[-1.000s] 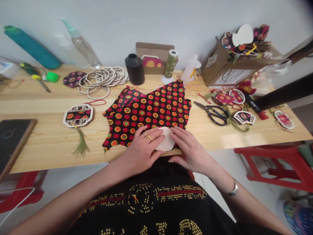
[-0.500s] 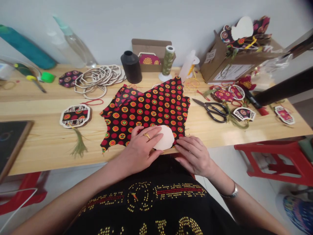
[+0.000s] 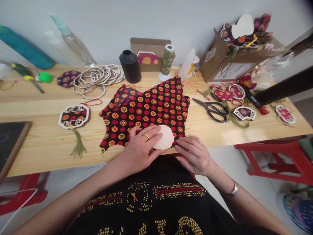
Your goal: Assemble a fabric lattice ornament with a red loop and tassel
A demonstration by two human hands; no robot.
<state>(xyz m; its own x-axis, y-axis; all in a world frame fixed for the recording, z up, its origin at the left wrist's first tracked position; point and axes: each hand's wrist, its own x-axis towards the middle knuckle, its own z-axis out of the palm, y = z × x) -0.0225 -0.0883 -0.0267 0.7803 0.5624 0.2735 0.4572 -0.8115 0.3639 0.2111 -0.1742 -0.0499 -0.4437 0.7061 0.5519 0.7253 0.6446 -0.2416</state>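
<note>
A black fabric (image 3: pixel 151 109) with red dots and flowers lies spread on the wooden table. On its front edge rests a pale scalloped card (image 3: pixel 165 137). My left hand (image 3: pixel 144 147) lies with its fingers over the card's left side, thumb at its lower edge, and presses it onto the fabric. My right hand (image 3: pixel 194 155) pinches the fabric's front edge just right of the card, fingers close together, thumb below the table's edge.
Black scissors (image 3: pixel 211 109) lie right of the fabric. Thread cones (image 3: pixel 130 67), wooden frames (image 3: pixel 97 78) and a cardboard box (image 3: pixel 220 62) stand or lie behind. A tasselled ornament (image 3: pixel 74 116) is on the left, a red stool (image 3: pixel 271 160) below right.
Both hands stay in almost the same place on the card and fabric. The view has shifted very slightly.
</note>
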